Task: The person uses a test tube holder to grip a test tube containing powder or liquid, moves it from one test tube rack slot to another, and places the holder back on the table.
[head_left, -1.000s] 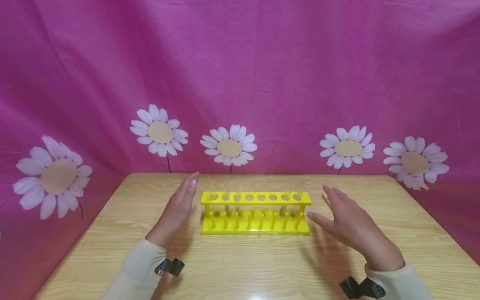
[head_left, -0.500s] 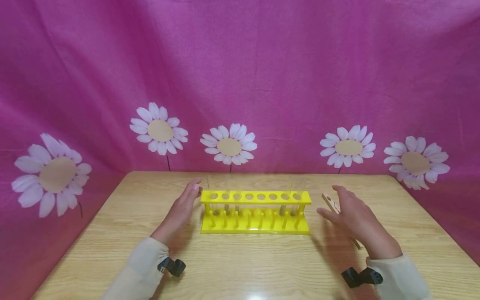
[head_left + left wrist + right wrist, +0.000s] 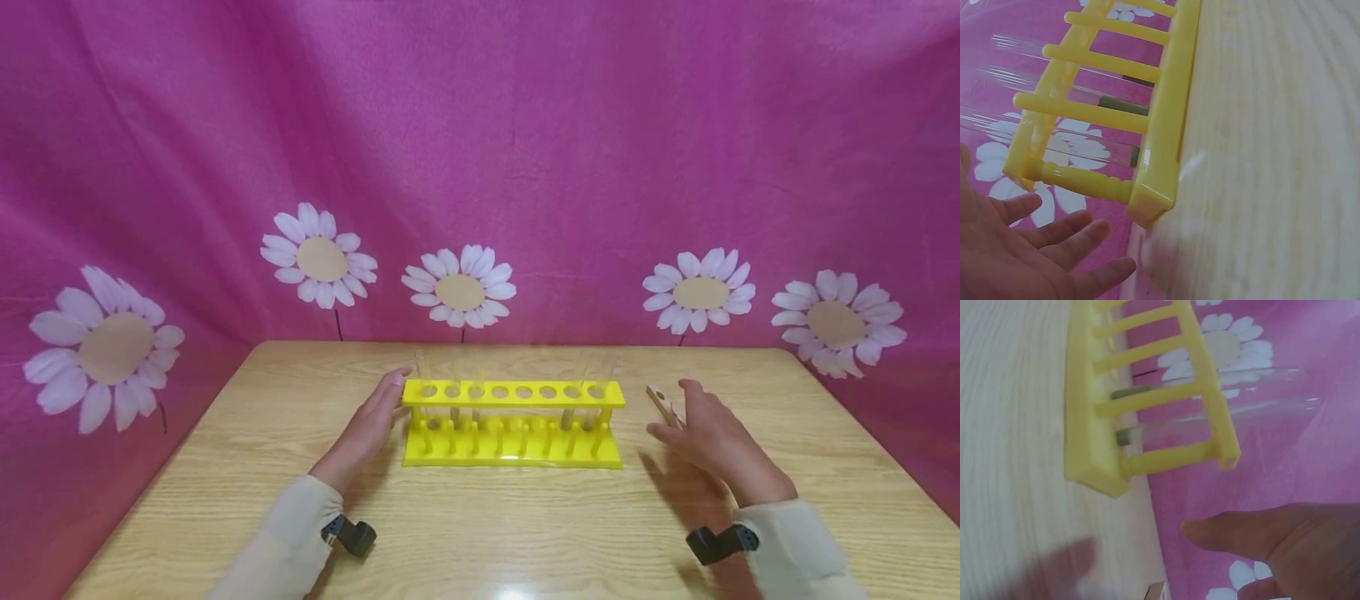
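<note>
A yellow test tube rack (image 3: 513, 393) stands mid-table, with a row of upright pegs along its near side. Three clear test tubes (image 3: 1121, 105) are in its left holes and two test tubes (image 3: 1275, 409) in its right holes; their bottoms look dark. My left hand (image 3: 366, 427) is by the rack's left end, fingers spread and holding nothing. Over a flat wooden piece with a hole, like a test tube clamp (image 3: 663, 407), hovers my right hand (image 3: 716, 440), thumb extended toward the rack. The hand covers most of the wooden piece.
The light wooden table (image 3: 480, 525) ends at the back against a magenta cloth (image 3: 570, 167) printed with white daisies. Both wrists carry small black cameras. The rack's middle holes hold no tubes.
My left hand has moved right, up to the rack's left end. My right hand has moved away from the rack to the right, over the wooden piece. The rack has stayed put.
</note>
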### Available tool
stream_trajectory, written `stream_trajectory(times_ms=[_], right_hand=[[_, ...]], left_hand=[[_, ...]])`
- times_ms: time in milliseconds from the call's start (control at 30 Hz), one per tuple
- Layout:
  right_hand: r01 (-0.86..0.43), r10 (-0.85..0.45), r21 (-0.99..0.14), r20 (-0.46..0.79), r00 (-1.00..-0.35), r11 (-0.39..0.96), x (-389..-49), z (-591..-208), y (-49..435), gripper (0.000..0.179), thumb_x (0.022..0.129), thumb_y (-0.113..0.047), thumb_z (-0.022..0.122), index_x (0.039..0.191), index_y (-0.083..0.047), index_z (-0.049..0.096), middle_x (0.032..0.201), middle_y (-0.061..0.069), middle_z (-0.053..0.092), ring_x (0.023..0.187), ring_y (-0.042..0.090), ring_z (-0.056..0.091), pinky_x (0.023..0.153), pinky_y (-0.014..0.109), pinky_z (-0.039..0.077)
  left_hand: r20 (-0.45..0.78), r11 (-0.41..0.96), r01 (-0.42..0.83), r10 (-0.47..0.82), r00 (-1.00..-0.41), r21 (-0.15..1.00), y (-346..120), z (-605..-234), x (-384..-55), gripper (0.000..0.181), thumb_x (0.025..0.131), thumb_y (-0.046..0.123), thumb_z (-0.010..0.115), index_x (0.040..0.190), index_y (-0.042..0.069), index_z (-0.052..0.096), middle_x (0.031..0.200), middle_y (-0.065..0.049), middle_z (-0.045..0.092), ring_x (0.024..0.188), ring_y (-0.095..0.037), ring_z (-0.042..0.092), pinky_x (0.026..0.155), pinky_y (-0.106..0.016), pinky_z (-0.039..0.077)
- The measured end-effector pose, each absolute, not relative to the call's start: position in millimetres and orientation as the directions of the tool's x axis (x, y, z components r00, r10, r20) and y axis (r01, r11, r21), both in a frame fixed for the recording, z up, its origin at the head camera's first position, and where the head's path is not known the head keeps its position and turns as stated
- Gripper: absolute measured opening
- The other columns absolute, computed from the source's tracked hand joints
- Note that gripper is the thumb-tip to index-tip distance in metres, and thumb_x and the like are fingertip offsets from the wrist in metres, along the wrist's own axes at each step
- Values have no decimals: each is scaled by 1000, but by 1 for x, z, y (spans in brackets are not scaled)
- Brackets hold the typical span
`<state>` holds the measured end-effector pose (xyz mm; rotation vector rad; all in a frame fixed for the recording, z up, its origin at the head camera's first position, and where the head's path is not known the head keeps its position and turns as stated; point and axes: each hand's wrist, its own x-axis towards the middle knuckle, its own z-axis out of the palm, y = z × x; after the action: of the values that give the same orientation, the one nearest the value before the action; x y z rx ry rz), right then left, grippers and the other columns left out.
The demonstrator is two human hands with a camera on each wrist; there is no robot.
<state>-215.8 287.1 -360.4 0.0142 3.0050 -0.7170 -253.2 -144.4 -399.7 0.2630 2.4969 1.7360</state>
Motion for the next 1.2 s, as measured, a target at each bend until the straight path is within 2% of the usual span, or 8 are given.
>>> stream_trajectory(times_ms=[100,333,567,800,1033,1200], right_hand=[[32,2,-447,-66,-998,894,-218,-364,291,93,85,-37,71,140,17,19,123,43,42,101,47,48,88,64,43],[66,21,-440,-107,-994,896,-223,-372,299,89,85,-37,71,137,16,23,108,32,50,88,37,48,76,50,47],[104,46,-428,-143,-989,898,-227,-380,308,83,85,-36,71,133,17,28,99,25,52,84,34,49,74,46,48],[119,46,-446,-171,-984,887,-225,-384,312,77,87,-33,70,132,16,32,91,18,53,81,31,50,66,36,46],[111,47,-454,-150,-988,884,-223,-386,316,65,88,-29,68,124,15,39,92,18,55,79,30,51,69,39,46],[131,70,-449,-150,-986,884,-224,-387,317,54,87,-25,66,117,13,44,90,18,55,77,29,50,65,37,45]], left_hand=[[28,326,99,213,-977,940,-145,-402,-254,57,104,48,22,151,16,26,156,-17,24,135,-40,35,112,-53,27],[37,305,113,244,-969,946,-145,-410,-258,56,103,51,25,151,22,28,158,-9,21,141,-35,28,113,-52,27],[60,257,132,272,-960,957,-144,-414,-258,59,103,50,29,151,17,27,158,-13,19,143,-36,22,113,-56,22],[64,159,106,248,-967,982,-145,-422,-259,55,103,48,31,150,20,32,158,-10,21,140,-39,27,113,-56,23],[67,119,97,238,-969,988,-148,-428,-259,52,102,51,33,148,27,36,157,-4,24,141,-32,29,113,-53,26],[99,63,120,262,-960,991,-151,-430,-259,50,101,49,37,147,28,37,156,-7,26,140,-33,31,113,-53,25]])
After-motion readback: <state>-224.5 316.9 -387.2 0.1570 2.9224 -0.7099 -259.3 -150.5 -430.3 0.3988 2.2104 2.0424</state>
